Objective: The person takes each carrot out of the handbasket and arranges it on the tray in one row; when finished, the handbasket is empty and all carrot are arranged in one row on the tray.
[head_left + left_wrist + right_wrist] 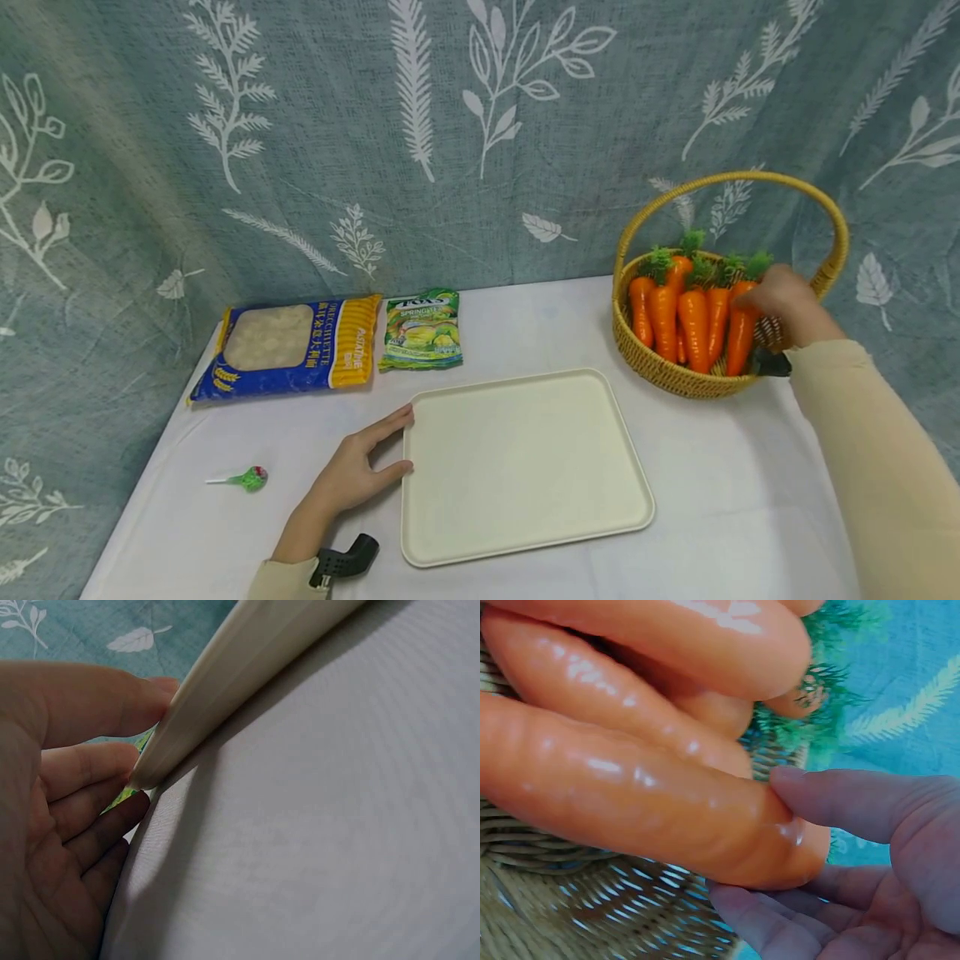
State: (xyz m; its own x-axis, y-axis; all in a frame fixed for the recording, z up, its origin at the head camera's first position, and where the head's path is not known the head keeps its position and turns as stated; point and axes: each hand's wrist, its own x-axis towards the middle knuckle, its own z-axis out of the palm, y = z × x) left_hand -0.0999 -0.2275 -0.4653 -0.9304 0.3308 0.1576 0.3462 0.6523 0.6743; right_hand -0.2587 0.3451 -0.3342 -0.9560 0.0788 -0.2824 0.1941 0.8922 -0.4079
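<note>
My right hand (pixel 789 307) reaches into the wicker basket (pixel 660 377) and grips the rightmost orange carrot (pixel 741 337) near its leafy top. In the right wrist view the thumb lies on one side of that carrot (pixel 630 787) and the fingers curl under the other. Other carrots (pixel 663 321) with green tops lie beside it in the basket. On the left, my left hand (pixel 356 471) touches the left edge of the cream tray (pixel 525 467) with thumb and fingers spread. The left wrist view shows the fingertips against the tray's rim (pixel 202 690).
A blue and yellow pasta bag (pixel 285 346) lies at the back left, with a green candy bag (pixel 422 330) next to it. A lollipop (pixel 251 478) rests left of my left hand. The basket's tall handle (pixel 735 177) arches over the carrots. A patterned curtain (pixel 525 192) hangs behind the white-covered table.
</note>
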